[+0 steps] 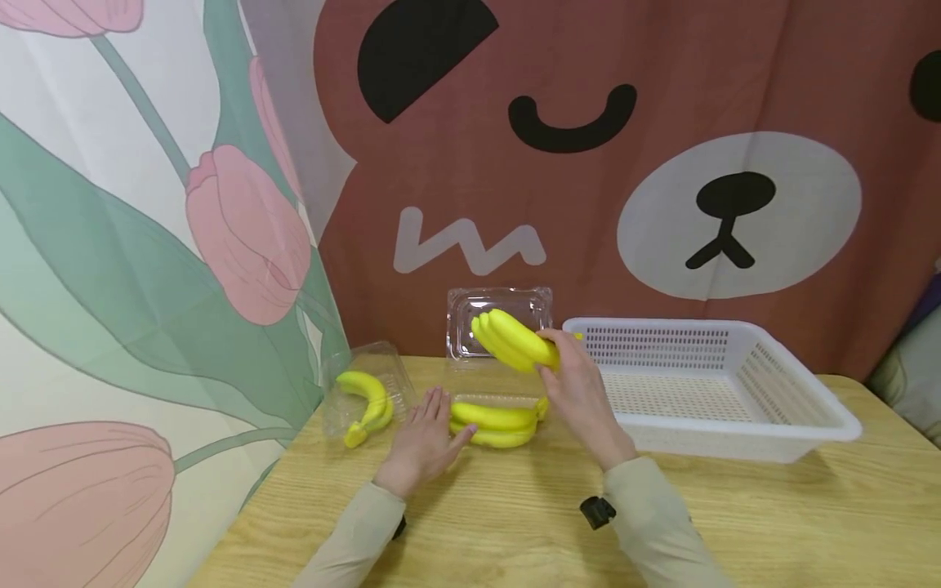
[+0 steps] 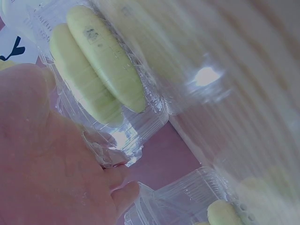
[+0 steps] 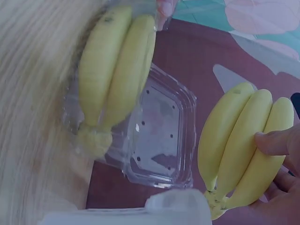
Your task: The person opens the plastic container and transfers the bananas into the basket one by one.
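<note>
My right hand [image 1: 577,388] holds a bunch of yellow bananas [image 1: 510,339] in the air, its thumb across the fruit in the right wrist view. Below it, a clear plastic clamshell box [image 3: 161,136] stands on the table with its lid raised at the back. Another bunch of bananas [image 1: 496,416] lies inside this box. My left hand [image 1: 422,445] is at the box's left end, fingers extended along the side and thumb pointing towards the fruit. In the left wrist view, its fingertips [image 2: 124,197] are right at the box's edge.
To the left, another clear clamshell box [image 1: 400,380] contains bananas [image 1: 375,400]. A white perforated plastic basket [image 1: 735,437] stands on the right of the wooden table [image 1: 515,523]. Printed curtains [image 1: 573,204] hang along the back and left.
</note>
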Motion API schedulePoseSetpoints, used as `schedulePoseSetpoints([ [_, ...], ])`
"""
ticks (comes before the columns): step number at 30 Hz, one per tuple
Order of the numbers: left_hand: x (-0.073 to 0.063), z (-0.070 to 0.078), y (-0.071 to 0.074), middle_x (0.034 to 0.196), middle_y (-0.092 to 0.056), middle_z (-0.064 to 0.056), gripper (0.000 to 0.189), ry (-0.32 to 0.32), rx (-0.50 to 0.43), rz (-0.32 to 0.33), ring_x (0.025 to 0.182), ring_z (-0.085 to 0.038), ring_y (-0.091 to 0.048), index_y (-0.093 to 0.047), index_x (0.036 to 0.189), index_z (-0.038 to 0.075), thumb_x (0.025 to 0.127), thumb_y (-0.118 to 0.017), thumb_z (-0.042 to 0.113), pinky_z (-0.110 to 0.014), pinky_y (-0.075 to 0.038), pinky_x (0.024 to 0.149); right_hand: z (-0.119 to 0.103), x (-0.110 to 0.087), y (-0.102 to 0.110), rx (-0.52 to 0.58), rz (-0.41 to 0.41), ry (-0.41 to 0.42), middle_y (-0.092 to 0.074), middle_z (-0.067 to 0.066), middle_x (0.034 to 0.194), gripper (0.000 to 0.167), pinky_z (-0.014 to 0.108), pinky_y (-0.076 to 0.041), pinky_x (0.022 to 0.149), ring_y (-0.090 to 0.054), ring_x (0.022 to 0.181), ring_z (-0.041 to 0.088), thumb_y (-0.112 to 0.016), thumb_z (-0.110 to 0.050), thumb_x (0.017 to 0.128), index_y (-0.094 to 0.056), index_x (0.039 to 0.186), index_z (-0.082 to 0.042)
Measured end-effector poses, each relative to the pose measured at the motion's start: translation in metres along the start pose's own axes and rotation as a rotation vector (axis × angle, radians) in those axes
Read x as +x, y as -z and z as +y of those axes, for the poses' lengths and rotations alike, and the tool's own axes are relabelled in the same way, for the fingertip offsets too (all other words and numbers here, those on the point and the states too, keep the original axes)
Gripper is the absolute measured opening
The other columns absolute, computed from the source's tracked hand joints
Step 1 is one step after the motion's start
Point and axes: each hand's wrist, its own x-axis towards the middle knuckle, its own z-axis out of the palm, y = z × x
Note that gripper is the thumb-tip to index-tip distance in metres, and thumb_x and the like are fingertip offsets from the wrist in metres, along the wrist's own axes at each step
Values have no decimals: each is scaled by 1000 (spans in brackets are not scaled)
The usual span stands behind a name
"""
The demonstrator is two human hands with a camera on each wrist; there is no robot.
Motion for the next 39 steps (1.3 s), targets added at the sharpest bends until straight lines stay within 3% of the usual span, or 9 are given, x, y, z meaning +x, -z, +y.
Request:
schedulePoseSetpoints([
  [10,-1,-1,1,159,-16,-23,85,-6,-12,0,147,-35,-14,-24,153,-5,101,-30,62,-51,-19,117,10,1,18,-6,57,-19,-59,16,120,49,48,-46,93,-54,109,32,-72,12,81,-56,127,0],
  [24,-2,-1,2,160,-14,-23,87,-7,-26,-7,147,-35,-13,-23,153,-5,100,-27,64,-52,-18,117,37,-3,53,-50,55,-97,-57,19,123,49,53,-44,93,-52,109,36,-70,11,84,-53,129,1],
  [39,-2,1,2,159,-16,-24,85,-15,-22,-9,147,-36,-13,-25,153,-5,101,-27,62,-52,-18,117,67,-17,95,-140,19,-105,-55,23,121,49,56,-43,88,-52,105,39,-68,11,85,-50,130,4],
])
